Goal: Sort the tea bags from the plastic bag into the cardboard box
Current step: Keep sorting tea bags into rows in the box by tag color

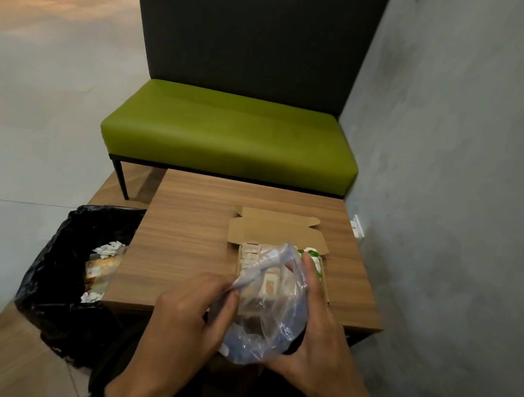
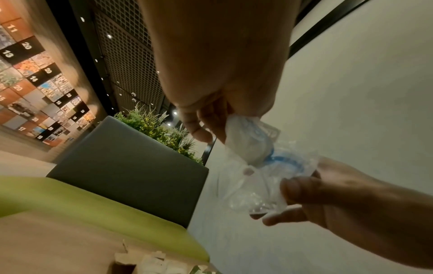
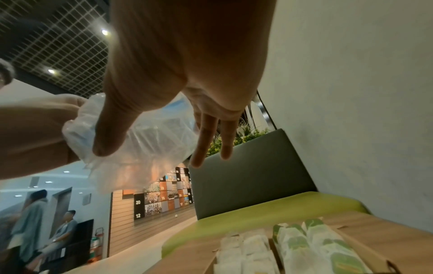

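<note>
Left hand [image 1: 182, 317]: fingers pinching the rim of the clear plastic bag [image 1: 264, 317]; right hand [image 1: 315, 337]: cupping the bag's far side, thumb across the film, fingers extended. Bag: held over the near edge of the wooden table [image 1: 189, 233], tea bags [image 1: 271, 285] visible inside. Cardboard box [image 1: 278, 231]: open on the table just behind the bag, rows of packets inside; black bin bag [image 1: 60, 276] left of the table.

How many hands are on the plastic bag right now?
2. The left hand pinches the bag at its left edge near the opening; the right hand holds its right side, thumb across the front.
</note>
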`<state>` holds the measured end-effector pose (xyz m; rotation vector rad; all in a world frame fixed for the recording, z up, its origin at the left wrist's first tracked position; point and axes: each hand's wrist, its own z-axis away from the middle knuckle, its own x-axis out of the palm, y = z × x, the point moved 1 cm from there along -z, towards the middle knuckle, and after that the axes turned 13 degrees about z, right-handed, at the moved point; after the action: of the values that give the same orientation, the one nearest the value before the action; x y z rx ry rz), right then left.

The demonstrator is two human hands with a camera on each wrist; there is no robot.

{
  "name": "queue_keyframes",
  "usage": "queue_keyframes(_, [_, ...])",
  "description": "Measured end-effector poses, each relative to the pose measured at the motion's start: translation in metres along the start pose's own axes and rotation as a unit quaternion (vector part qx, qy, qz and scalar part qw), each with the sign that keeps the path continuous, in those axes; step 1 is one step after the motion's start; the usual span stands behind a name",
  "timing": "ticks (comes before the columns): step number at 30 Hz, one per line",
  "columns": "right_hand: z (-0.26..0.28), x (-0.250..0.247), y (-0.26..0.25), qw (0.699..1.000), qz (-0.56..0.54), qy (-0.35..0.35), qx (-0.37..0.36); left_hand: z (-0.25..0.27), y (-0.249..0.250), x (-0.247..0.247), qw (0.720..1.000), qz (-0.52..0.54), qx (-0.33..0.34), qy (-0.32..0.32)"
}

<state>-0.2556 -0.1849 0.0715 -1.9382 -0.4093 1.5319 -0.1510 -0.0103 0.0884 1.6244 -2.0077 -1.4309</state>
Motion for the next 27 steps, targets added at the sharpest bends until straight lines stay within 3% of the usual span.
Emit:
queue_keyframes(4, [0.006,0.003,0.003,0.998,-0.055,0.023,-0.019,0.003,0.005,0.004,0.998,0.065,0.021,-0.008])
queue_keyframes(7, [0.009,0.004,0.002,0.981,-0.189,0.03,-0.03,0.005,0.006,0.007,0.985,0.15,0.007,-0.091])
queue_keyframes(9, [0.011,0.005,0.0,0.967,-0.251,0.034,-0.03,0.006,0.006,0.008,0.979,0.142,0.003,-0.148])
queue_keyframes(13, [0.012,0.01,-0.008,0.975,-0.223,0.021,-0.007,0.001,0.009,0.016,0.969,0.12,-0.024,-0.216])
queue_keyframes(16, [0.008,0.018,-0.006,0.989,-0.143,-0.025,0.002,0.0,0.003,0.025,0.946,0.189,-0.063,-0.255])
queue_keyframes(18, [0.007,0.017,-0.002,0.981,-0.162,-0.096,0.05,0.001,-0.009,0.029,0.95,0.169,-0.022,-0.262])
queue_keyframes(20, [0.01,0.009,0.001,0.935,-0.282,-0.191,0.101,0.002,-0.023,0.025,0.967,0.126,0.032,-0.22])
queue_keyframes(21, [0.011,0.003,0.002,0.912,-0.34,-0.204,0.104,0.002,-0.029,0.021,0.974,0.111,0.038,-0.192])
queue_keyframes(24, [0.008,-0.012,0.007,0.911,-0.378,-0.097,0.129,-0.004,-0.037,0.008,0.989,0.027,0.016,-0.148])
queue_keyframes(27, [0.004,-0.002,0.003,0.943,-0.313,-0.042,0.102,-0.005,-0.029,0.013,0.98,-0.058,0.031,-0.186])
